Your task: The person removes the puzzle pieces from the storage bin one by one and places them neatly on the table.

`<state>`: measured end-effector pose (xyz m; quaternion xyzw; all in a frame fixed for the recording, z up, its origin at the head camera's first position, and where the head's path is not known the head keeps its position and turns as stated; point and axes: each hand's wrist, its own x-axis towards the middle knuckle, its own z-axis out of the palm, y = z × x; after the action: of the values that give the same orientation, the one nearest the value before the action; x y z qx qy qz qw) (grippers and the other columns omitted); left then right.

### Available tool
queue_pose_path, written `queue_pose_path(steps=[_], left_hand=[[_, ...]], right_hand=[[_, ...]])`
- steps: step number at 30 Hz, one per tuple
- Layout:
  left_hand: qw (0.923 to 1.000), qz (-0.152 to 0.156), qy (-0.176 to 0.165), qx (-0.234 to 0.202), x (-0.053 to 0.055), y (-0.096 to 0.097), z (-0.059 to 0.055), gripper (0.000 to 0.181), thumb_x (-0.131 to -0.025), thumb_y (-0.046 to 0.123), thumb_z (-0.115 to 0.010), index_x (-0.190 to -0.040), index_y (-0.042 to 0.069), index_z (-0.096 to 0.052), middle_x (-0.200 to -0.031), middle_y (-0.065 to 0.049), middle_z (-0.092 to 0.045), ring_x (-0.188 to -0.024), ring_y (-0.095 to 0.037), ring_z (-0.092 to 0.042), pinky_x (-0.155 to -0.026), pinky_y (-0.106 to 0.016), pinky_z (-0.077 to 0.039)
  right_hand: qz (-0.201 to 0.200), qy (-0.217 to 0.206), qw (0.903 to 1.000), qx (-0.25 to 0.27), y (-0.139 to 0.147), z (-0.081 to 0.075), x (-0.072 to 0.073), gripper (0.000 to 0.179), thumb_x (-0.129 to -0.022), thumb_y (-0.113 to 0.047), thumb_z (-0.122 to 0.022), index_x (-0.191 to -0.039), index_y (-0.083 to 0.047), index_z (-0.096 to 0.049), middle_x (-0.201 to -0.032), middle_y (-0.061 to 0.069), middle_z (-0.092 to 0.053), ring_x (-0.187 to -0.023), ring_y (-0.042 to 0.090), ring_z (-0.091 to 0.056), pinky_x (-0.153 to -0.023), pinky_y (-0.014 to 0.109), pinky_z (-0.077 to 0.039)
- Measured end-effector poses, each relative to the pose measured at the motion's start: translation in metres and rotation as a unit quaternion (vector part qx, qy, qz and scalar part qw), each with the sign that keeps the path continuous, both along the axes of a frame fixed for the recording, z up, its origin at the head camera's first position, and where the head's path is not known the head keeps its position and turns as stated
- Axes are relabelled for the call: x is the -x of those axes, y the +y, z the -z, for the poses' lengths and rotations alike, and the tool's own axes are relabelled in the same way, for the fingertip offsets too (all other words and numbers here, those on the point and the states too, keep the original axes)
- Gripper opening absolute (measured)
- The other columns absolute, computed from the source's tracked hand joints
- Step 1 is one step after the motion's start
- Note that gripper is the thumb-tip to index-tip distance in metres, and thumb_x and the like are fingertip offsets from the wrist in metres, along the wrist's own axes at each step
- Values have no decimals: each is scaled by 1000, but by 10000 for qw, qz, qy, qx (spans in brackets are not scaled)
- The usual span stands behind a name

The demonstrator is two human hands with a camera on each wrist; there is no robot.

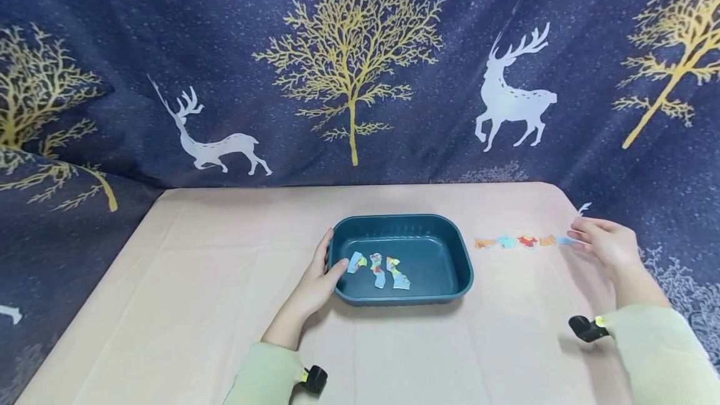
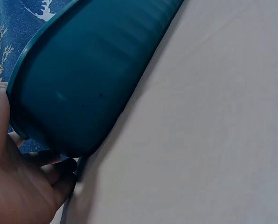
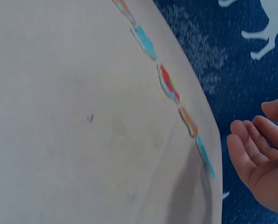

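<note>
R hand [image 1: 610, 242] at row's R end: fingers loosely bent, thumb apart, nothing pinched afaict; blue end pc [image 1: 564, 240] nearest, no contact visible in R wrist view. Pcs look thin, prob. skid easily: I'd go light here, lift straight up, not drag. Row on table [image 1: 185, 305], R of tray: orange, lt blue, red, orange, blue.

L hand [image 1: 322, 277] grips left end of teal tray [image 1: 433, 267], thumb over rim, other fingers outside. Worth holding it level. Inside: 3 multicol. pcs, left [image 1: 356, 262], mid [image 1: 377, 270], right [image 1: 399, 274], none touching.
</note>
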<state>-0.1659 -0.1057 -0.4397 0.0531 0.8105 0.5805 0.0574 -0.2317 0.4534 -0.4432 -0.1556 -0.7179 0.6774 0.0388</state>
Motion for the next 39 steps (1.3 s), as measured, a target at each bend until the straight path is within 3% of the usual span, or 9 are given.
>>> queue_pose_path(steps=[7, 12, 16, 20, 24, 29, 33, 37, 39], left_hand=[[10000, -58, 18, 47, 0, 0, 1, 65, -93, 29, -47, -144, 30, -8, -150, 1, -10, -137, -23, -12, -107, -47, -17], [10000, -5, -10, 26, -1, 0, -1, 65, -93, 29, -47, -144, 29, -7, -151, -1, -9, -137, -25, -11, -107, -47, -16], [9999, 42, -111, -26, -8, 0, -16, 65, -93, 30, -47, -145, 25, -7, -151, -5, -9, -137, -27, -10, -107, -48, -15], [9999, 52, -117, -104, -14, 2, -30, 65, -93, 26, -47, -145, 19, -8, -150, -9, -9, -136, -30, -10, -107, -48, -15], [10000, 40, -49, -54, -10, 0, -18, 66, -93, 29, -47, -145, 20, -8, -150, -6, -10, -137, -28, -11, -107, -47, -16], [9999, 58, 63, -64, -2, -2, 0, 65, -93, 29, -47, -145, 24, -8, -150, -3, -11, -137, -26, -12, -107, -48, -17], [9999, 104, 37, -94, -8, 0, -14, 65, -94, 27, -46, -145, 22, -8, -150, -6, -11, -137, -27, -12, -107, -48, -17], [9999, 87, 1, -100, -7, 0, -13, 64, -94, 26, -46, -145, 23, -8, -150, -4, -11, -137, -25, -12, -107, -46, -17], [9999, 66, 53, -102, -4, -1, -4, 65, -93, 28, -46, -145, 24, -8, -150, -2, -11, -137, -23, -12, -107, -46, -17]], right_hand=[[-579, 380, 9968, -387, -8, 16, 20, 40, -81, -30, -65, -113, -7, -56, -86, -10, -68, -79, 4, -65, -64, 23, -53], [-1112, 233, 9912, -678, -51, -19, 6, 30, -85, -31, -60, -110, -14, -61, -88, -12, -67, -81, 2, -64, -67, 24, -53], [-1506, 282, 9874, -405, -91, -54, -11, 9, -88, -24, -57, -96, -23, -62, -85, -14, -67, -79, 1, -64, -67, 23, -53], [-1843, 420, 9808, -479, -114, -65, -16, 12, -90, -23, -54, -100, -17, -57, -86, -17, -65, -81, 0, -63, -69, 21, -52], [-2068, 596, 9753, -503, -125, -61, -13, 27, -90, -23, -54, -111, -5, -55, -90, -14, -66, -84, 4, -64, -69, 24, -53], [-2180, 322, 9731, -668, -145, -70, -18, 33, -90, -28, -54, -114, -7, -51, -91, -17, -65, -84, 4, -64, -69, 20, -52], [-2352, 263, 9702, -529, -162, -74, -18, 47, -90, -25, -53, -123, 7, -41, -93, -16, -64, -87, 5, -64, -72, 21, -51], [-2459, 264, 9670, -603, -177, -74, -17, 58, -90, -26, -54, -127, 15, -34, -94, -16, -63, -90, 6, -63, -77, 26, -51], [-2515, 227, 9657, -607, -184, -75, -17, 59, -90, -27, -54, -127, 15, -34, -95, -15, -63, -91, 7, -63, -78, 27, -51]])
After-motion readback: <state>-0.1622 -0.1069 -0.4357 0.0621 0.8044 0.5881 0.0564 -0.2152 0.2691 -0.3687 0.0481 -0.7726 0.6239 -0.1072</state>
